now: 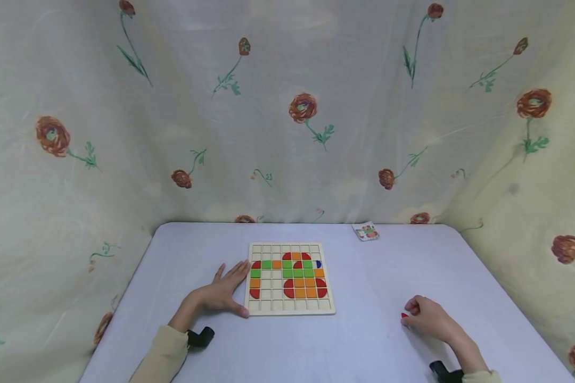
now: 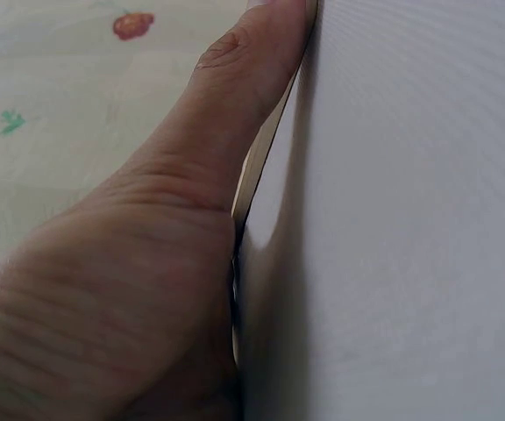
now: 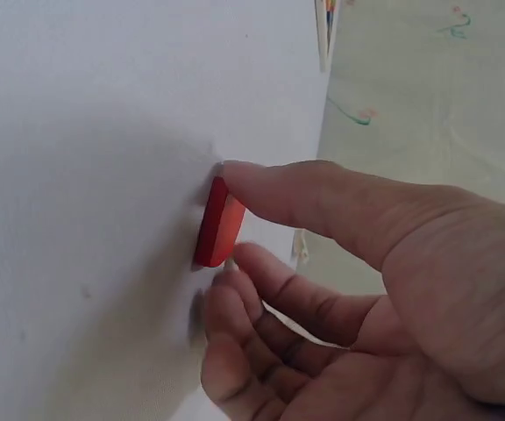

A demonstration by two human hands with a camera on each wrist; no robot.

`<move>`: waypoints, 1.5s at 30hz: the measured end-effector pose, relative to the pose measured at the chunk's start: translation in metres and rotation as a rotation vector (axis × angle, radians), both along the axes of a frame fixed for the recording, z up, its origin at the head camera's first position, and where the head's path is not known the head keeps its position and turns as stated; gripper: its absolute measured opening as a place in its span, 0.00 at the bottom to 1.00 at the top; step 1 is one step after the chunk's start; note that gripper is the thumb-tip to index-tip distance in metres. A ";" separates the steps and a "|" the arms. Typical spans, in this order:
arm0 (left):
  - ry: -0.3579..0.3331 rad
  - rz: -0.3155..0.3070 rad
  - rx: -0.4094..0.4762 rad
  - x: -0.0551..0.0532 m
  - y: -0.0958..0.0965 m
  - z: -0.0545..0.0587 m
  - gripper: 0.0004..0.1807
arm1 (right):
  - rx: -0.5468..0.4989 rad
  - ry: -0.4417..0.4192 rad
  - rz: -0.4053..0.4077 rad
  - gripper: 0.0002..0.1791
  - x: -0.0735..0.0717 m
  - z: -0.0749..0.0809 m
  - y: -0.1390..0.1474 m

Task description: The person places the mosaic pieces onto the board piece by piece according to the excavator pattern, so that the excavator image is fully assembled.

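A square wooden grid board (image 1: 292, 313) lies on the table, with red, orange and green pieces set in many of its cells. One small blue piece (image 1: 319, 264) sits near the board's right side. My left hand (image 1: 220, 292) rests along the left edge, its fingers spread and straight, the thumb at the near left corner. Well to the right of the board, my right hand (image 1: 428, 318) pinches a red piece with a curved side (image 3: 224, 226) between thumb and index finger, close over the white tabletop. The other right fingers are curled in.
A small card with a printed coloured pattern (image 1: 367, 232) lies at the table's far edge, right of the board. Flowered curtain cloth (image 1: 268, 133) hangs behind and beside the table. Dark wrist-worn cameras (image 1: 201, 337) sit at both wrists.
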State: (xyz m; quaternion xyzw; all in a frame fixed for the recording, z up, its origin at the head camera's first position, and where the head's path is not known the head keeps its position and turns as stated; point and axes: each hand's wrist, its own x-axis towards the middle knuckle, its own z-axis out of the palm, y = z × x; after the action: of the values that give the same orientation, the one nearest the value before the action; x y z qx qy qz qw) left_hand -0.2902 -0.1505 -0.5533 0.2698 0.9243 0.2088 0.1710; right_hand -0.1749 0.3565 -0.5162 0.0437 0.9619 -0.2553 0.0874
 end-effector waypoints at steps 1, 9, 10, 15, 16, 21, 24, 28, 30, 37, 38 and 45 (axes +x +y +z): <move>0.000 0.000 0.002 0.000 0.000 0.000 0.72 | -0.014 -0.008 -0.001 0.14 0.000 0.000 0.000; -0.006 0.005 0.005 0.001 -0.001 0.001 0.72 | 0.026 -0.004 -0.068 0.16 -0.001 -0.006 -0.005; -0.007 0.004 0.000 0.002 -0.001 0.001 0.72 | 0.037 -0.009 -0.081 0.18 -0.002 -0.007 -0.006; -0.005 0.001 0.004 0.002 -0.002 0.003 0.72 | 0.048 -0.012 -0.101 0.21 -0.002 -0.010 -0.007; -0.006 0.001 0.004 0.002 -0.002 0.003 0.72 | 0.042 -0.010 -0.101 0.21 -0.002 -0.009 -0.007; -0.009 0.004 -0.002 0.003 -0.003 0.002 0.71 | -0.030 0.032 -0.027 0.14 0.000 -0.004 0.000; -0.002 0.006 -0.008 0.003 -0.004 0.000 0.71 | -0.104 0.040 0.070 0.14 0.001 -0.004 0.003; 0.001 0.008 -0.011 0.003 -0.005 0.000 0.72 | -0.152 0.034 0.142 0.15 0.002 -0.010 0.004; 0.001 0.008 -0.010 0.002 -0.005 0.001 0.72 | -0.147 0.049 0.144 0.12 0.001 -0.014 0.002; -0.002 0.008 -0.006 -0.001 -0.003 -0.002 0.72 | -0.130 0.083 0.113 0.11 -0.008 -0.018 -0.017; -0.002 0.007 -0.007 -0.001 -0.003 -0.002 0.72 | -0.135 0.088 0.119 0.11 -0.010 -0.017 -0.021; -0.001 0.004 -0.010 0.000 -0.001 -0.001 0.71 | -0.187 0.107 0.251 0.11 -0.029 -0.007 -0.079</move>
State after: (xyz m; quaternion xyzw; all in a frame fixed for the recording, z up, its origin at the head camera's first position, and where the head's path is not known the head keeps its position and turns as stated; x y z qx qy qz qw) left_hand -0.2903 -0.1511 -0.5539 0.2669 0.9259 0.2045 0.1725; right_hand -0.2042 0.2779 -0.5231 -0.0988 0.9352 -0.3327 0.0707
